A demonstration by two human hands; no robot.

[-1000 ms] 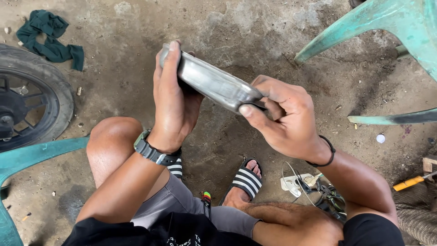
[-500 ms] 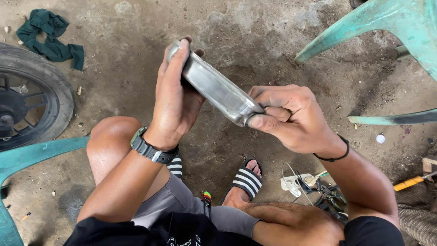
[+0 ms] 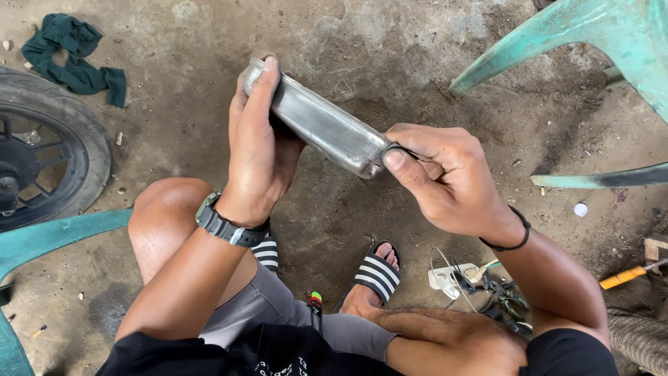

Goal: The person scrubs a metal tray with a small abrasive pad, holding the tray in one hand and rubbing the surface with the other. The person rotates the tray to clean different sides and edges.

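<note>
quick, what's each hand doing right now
Left hand: closed around the upper end of the grey metal part.
Right hand: closed, gripping the part's lower end, thumb on its corner.

The stained grey concrete floor [image 3: 390,63] carries a crumpled dark green rag [image 3: 73,52]. A black spoked rubber wheel [image 3: 42,150] lies nearby. A tangle of white connector and wires [image 3: 473,282] rests there too.

Dull silver-grey metal part [image 3: 323,129] in the grip. Below it, black-and-white striped sandals [image 3: 376,275], black wristwatch [image 3: 226,226], grey shorts [image 3: 271,306]. Far left of the grip: dark green rag [image 3: 69,52], black tyre [image 3: 76,132]. Right: faded teal plastic chair [image 3: 591,35].
</note>
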